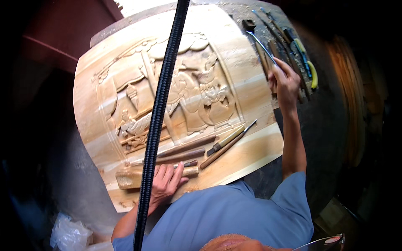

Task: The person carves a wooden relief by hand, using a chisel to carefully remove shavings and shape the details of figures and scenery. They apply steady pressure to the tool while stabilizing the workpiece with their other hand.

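Observation:
A large pale wooden panel (255, 90) carved in relief lies in front of me. At its near edge my left hand (165, 182) rests with its fingers over the handle of a wooden mallet (127, 179), whose blocky head lies to the left. My right hand (285, 81) is raised at the panel's right edge, closed round a carving chisel (263, 47) with its shiny metal shaft pointing away to the upper left. Several more chisels lie on the panel beyond the mallet, among them a yellow-handled chisel (228, 139) and a brown-handled chisel (224, 152).
Right of the panel, several carving tools (284, 42) lie in a row on the dark workbench (234, 12), with a yellow curved object (313, 75) and a brush (299, 45). A black braided cord (163, 90) crosses the view. Clear plastic (71, 234) lies at lower left.

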A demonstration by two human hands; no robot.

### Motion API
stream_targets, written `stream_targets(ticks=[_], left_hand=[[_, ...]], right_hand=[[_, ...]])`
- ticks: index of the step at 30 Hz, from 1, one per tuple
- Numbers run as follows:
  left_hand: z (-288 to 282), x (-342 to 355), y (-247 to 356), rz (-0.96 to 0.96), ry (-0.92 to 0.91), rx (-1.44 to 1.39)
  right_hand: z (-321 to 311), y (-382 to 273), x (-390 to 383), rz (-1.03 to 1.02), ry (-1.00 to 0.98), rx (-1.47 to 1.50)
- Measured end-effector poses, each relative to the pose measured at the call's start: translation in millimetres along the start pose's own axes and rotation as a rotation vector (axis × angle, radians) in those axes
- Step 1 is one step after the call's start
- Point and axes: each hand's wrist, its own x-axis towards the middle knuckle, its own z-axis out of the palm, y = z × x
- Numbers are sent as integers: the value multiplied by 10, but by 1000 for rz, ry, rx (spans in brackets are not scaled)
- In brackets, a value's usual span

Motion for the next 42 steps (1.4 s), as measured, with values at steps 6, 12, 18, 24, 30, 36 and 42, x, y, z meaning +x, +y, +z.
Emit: stream_targets(ticks=[6, 12, 18, 24, 30, 36, 42], left_hand=[[-8, 16, 14, 6, -3, -76], [19, 2, 100, -56, -42, -108], [-7, -55, 168, -150, -53, -115], [-35, -15, 132, -141, -71, -80], [-35, 58, 24, -55, -123, -61], [-59, 336, -151, 149, -25, 1], [-51, 1014, -486, 490, 414, -177]], right_hand=[[-301, 134, 1213, 55, 5, -142], [-480, 412, 1900, 127, -43, -345], [-391, 478, 2255, 157, -92, -526], [-348, 543, 2466, 243, -198, -537], [-350, 408, 2852, 206, -244, -720], [-495, 291, 2433, 66, -197, -709], [313, -293, -587, -209, -165, -115]])
